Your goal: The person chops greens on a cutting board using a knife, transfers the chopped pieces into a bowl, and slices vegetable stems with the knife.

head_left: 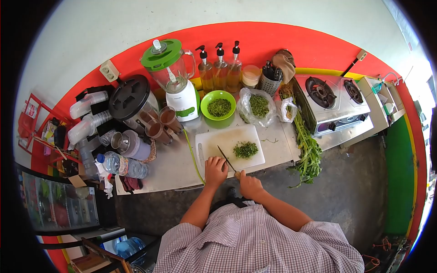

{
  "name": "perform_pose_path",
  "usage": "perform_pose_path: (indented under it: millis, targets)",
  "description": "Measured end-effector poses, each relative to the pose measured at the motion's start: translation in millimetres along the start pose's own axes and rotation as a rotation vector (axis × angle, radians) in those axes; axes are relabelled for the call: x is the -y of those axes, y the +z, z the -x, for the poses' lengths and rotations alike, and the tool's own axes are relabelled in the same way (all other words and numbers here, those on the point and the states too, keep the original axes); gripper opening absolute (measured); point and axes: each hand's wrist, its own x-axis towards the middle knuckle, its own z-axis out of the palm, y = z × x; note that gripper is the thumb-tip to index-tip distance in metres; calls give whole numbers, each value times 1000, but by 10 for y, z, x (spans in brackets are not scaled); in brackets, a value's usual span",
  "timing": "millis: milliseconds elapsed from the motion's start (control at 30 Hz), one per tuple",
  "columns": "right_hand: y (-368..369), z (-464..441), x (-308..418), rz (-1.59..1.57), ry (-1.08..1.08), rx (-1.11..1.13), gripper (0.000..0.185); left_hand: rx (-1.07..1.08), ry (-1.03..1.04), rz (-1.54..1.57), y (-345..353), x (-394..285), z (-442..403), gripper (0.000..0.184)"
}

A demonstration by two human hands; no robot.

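My right hand [250,185] is closed around the handle of a knife [226,157], whose blade points away and to the left over the white cutting board [207,139]. My left hand [216,171] rests at the board's front edge, left of the blade, with fingers slightly bent and nothing visible in them. Just right of the blade lies a small heap of chopped green leaves [246,150]. Behind the board, a green bowl [219,122] holds more chopped greens, and beside it a clear plastic bag [258,107] contains greens too.
A blender [181,101], several pump bottles [220,73] and a utensil holder [268,83] line the back. Leafy stalks [307,152] hang over the counter edge beside the gas stove [337,102]. Brown cups [159,132] and a water bottle [123,164] stand left. One green stalk [193,157] lies left of the board.
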Motion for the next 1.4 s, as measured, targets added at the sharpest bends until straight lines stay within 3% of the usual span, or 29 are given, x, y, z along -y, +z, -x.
perform_pose_path:
  millis: [67, 167, 433, 600, 767, 967, 1200, 1267, 1400]
  targets:
    - [176, -2, -7, -27, 13, -49, 57, 12, 3, -7, 11, 14, -9, 11]
    - [76, -131, -79, -1, -48, -56, 63, 7, 4, 19, 37, 43, 25, 12]
    - [86, -17, 10, 6, 2, -4, 58, 43, -103, -33, -77, -18, -13, 14]
    - [-46, -64, -57, 4, -51, -21, 58, 39, -66, 6, -85, 3, 28, 12]
    - [167, -15, 69, -11, 51, -43, 45, 49, -56, 41, -27, 77, 65, 11]
    - [-147, 2, 76, 22, -8, 30, 56, 29, -58, 69, -49, 98, 70, 15]
    - [140, -42, 48, 9, 14, -17, 55, 43, -75, 49, -60, 66, 36, 15]
    - [18, -38, 50, 8, -21, -8, 63, 45, -74, 48, -83, 63, 40, 15]
    - [-66, 171, 150, 1, -17, -11, 54, 36, -82, 62, -66, 69, 44, 14]
